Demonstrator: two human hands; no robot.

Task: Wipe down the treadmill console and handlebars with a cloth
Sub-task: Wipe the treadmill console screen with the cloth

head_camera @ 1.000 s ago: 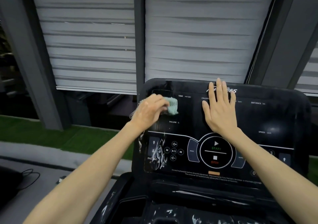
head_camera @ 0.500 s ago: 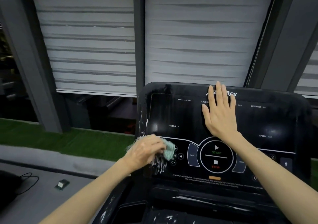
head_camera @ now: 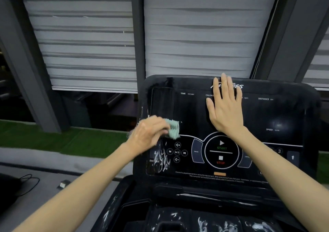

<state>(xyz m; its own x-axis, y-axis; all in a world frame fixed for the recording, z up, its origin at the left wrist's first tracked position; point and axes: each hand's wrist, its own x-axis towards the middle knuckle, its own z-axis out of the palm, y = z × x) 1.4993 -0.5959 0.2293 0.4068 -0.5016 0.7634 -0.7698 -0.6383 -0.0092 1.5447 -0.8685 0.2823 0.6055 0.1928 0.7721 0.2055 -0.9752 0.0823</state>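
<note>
Now: pale green cloth [head_camera: 173, 130] bunched in closed left hand [head_camera: 148, 133], carried back up from the button row to the console [head_camera: 277, 112] left mid-panel; white smears [head_camera: 162, 158] below remain unwiped; right hand [head_camera: 225, 107] laid flat, empty, bracing

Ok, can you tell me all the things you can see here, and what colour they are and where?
Console: one, black, centre-right, white smears at lower left.
Cloth: one, pale green, on console's left side.
Tray: one, black with white smears, below console.
Blinds: grey, behind the console.
Grass: green strip, left.
Cable: one, black, floor at lower left.
Left hand: gripping the cloth.
Right hand: flat on console top.
</note>
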